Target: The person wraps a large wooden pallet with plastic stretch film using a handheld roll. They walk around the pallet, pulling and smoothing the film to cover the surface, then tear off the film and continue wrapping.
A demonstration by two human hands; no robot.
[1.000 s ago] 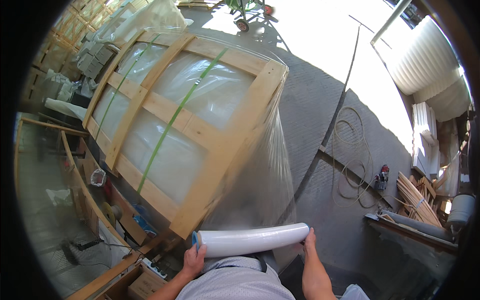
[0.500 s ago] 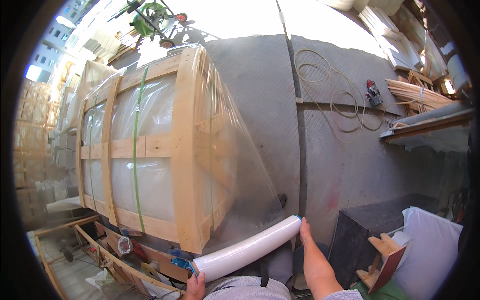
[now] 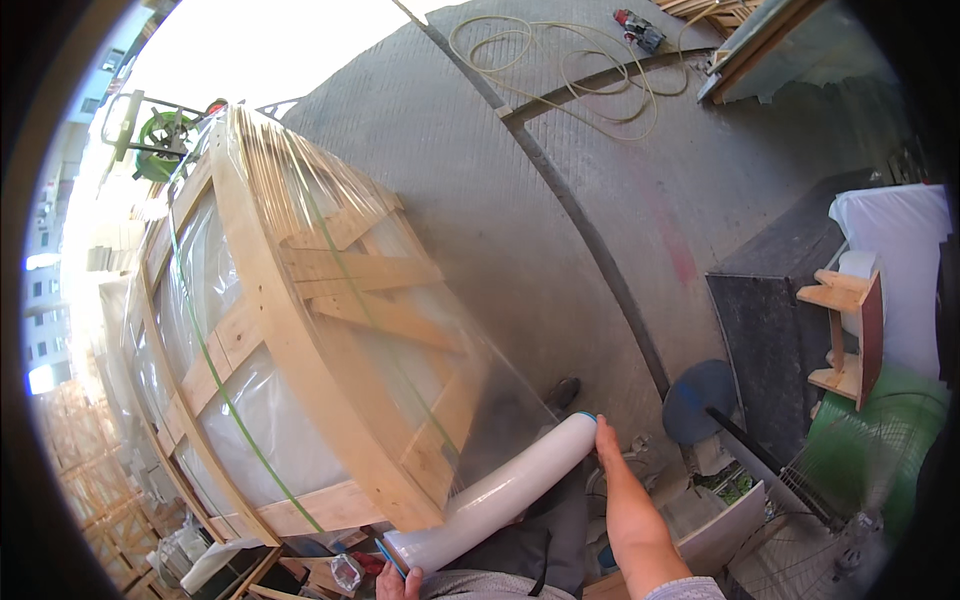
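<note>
A long white roll of stretch film [image 3: 490,500] is held aslant in front of me, its blue-edged ends in my two hands. My left hand [image 3: 398,584] grips the lower left end, its fingers partly cut off by the frame's edge. Around the upper right end, my right hand [image 3: 606,440] is closed, arm stretched forward. A clear sheet of film [image 3: 505,385] runs taut from the roll to a large wooden crate [image 3: 272,285]. The crate holds white-wrapped contents, with green straps [image 3: 222,375] and film around its slats.
My dark shoe [image 3: 564,392] is on the grey concrete floor beyond the roll. At right stand a black box [image 3: 770,300], a round dark disc on a pole [image 3: 700,402] and a small wooden frame [image 3: 870,330]. A coiled hose [image 3: 590,85] and a red tool [image 3: 638,30] lie further off.
My view has turned to the right, so the crate's slatted end shows more fully. Both hands still hold the roll, whose left end now overlaps the crate's near corner in view.
</note>
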